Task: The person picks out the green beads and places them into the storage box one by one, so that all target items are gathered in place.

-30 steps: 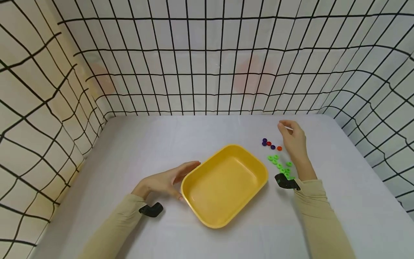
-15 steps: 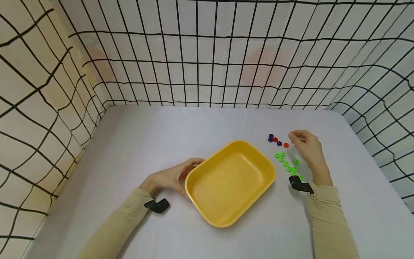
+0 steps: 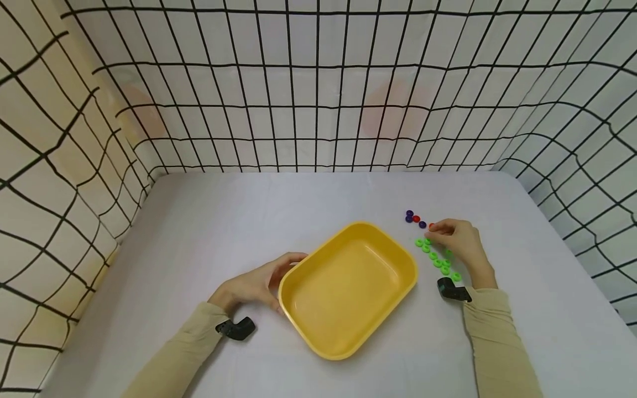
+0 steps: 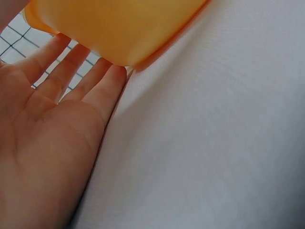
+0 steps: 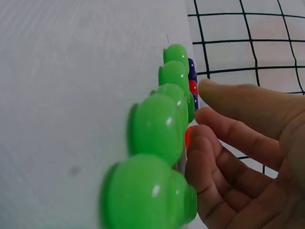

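A yellow plastic tray lies at an angle on the table. My left hand is at its left end, thumb and fingers spread along the side. The left wrist view shows fairly straight fingers with their tips at the tray wall. Over the small beads reaches my right hand, fingertips low among green beads beside a partly covered orange-red bead. In the right wrist view its thumb and index tips are a little apart, the other fingers bent, and I see nothing between them.
Dark purple beads and a red bead lie just beyond the green ones. A black wire grid stands along the back and sides of the white table. A black wrist camera sits on the right sleeve.
My right hand has come down and toward me, from beyond the beads to among them. A thin white streak seen in its fingers earlier no longer shows. The left hand stays at the tray.
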`<state>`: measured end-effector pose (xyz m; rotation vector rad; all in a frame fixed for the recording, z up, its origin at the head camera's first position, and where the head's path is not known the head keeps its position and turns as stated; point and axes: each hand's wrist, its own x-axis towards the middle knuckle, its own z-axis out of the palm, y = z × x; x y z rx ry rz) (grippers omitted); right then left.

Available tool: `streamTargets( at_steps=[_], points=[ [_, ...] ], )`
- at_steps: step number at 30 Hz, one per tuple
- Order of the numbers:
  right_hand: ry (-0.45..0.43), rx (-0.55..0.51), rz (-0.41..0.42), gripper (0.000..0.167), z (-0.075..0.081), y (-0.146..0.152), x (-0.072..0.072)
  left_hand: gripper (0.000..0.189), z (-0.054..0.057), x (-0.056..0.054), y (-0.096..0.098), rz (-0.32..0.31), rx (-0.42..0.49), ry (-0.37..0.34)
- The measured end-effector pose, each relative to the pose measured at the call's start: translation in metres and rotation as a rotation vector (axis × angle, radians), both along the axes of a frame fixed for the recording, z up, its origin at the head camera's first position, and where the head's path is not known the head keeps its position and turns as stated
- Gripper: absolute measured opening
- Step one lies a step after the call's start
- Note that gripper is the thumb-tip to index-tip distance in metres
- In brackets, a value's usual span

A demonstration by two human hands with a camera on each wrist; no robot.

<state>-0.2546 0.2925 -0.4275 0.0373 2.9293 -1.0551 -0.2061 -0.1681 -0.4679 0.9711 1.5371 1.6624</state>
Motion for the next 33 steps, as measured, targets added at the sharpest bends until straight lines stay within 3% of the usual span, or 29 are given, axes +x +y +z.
streamTargets(
  at_steps=[6, 19, 24, 27, 30, 33],
  points=[
    [-0.093, 0.024, 0.063, 0.036, -0.002, -0.003, 0.001, 0.105, -0.002, 0.005, 0.000, -0.014, 0.014, -0.026],
    [-0.128, -0.023, 0.051, 0.028, 0.000, -0.005, 0.004, 0.105, -0.002, 0.005, 0.001, -0.021, 0.023, -0.019],
    [-0.142, -0.052, 0.009, 0.031, -0.003, -0.005, 0.005, 0.104, -0.005, 0.005, 0.000, -0.016, 0.019, -0.014],
    [-0.160, -0.146, -0.051, 0.039, -0.005, -0.004, 0.005, 0.104, -0.006, 0.005, 0.000, -0.024, 0.020, -0.007],
    [-0.148, -0.319, -0.113, 0.044, -0.002, -0.004, 0.005, 0.104, -0.005, 0.004, 0.000, -0.024, 0.013, 0.005],
    [-0.108, -0.566, -0.127, 0.030, 0.007, -0.010, 0.005, 0.104, -0.003, 0.003, 0.000, -0.013, 0.000, 0.015]
  ],
)
